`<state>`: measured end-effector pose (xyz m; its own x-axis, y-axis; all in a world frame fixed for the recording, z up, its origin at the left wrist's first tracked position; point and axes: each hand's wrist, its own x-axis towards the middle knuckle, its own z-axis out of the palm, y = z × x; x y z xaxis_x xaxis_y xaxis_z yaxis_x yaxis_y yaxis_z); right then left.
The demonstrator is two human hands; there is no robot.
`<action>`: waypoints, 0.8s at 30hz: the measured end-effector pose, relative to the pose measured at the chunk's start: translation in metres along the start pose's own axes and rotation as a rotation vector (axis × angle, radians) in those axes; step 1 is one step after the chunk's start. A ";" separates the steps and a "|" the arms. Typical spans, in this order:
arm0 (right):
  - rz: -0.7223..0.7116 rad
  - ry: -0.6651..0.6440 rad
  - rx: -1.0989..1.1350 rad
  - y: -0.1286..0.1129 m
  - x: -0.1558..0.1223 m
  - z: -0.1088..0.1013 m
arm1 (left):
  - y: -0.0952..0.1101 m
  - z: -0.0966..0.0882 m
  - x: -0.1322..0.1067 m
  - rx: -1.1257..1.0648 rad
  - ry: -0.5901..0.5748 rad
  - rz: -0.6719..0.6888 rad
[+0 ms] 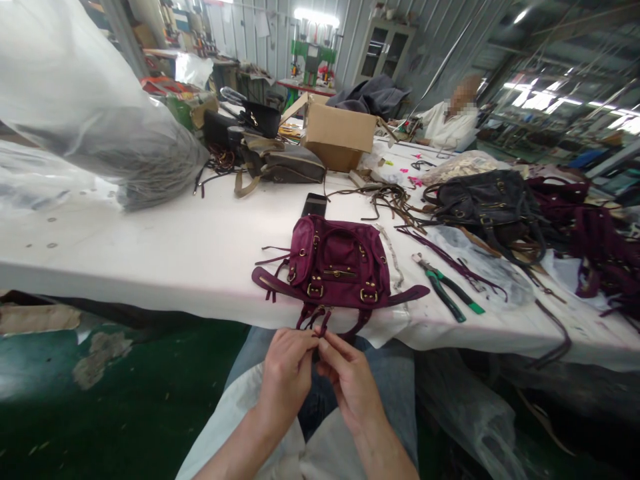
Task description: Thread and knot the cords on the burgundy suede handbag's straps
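A maroon suede handbag (pixel 340 263) with brass buckles lies at the near edge of the white table (pixel 175 247). Its handle strap (pixel 320 320) hangs over the edge toward my lap. My left hand (pixel 287 373) and my right hand (pixel 350 377) meet just below the table edge, fingers pinched together on the end of that strap. Both hands are closed; what exactly sits between the fingertips is too small to make out.
Green-handled pliers (pixel 447 290) lie right of the bag, a black phone (pixel 314 204) behind it. A dark handbag (pixel 487 203) and maroon bags (pixel 595 247) are at right. A cardboard box (pixel 337 137), brown bags and a large plastic sack (pixel 90 113) stand farther back. A person (pixel 453 123) sits at the far end.
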<state>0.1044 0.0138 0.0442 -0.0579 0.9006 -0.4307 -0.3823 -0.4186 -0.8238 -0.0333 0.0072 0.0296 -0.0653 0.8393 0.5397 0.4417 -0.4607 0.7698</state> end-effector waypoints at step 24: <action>-0.083 -0.015 -0.308 -0.009 0.005 -0.002 | 0.005 0.000 0.002 -0.090 -0.065 -0.501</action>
<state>0.1092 0.0219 0.0482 -0.0524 0.9337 -0.3541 -0.0891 -0.3576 -0.9296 -0.0314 0.0065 0.0344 -0.1920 0.9784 0.0770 0.2915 -0.0181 0.9564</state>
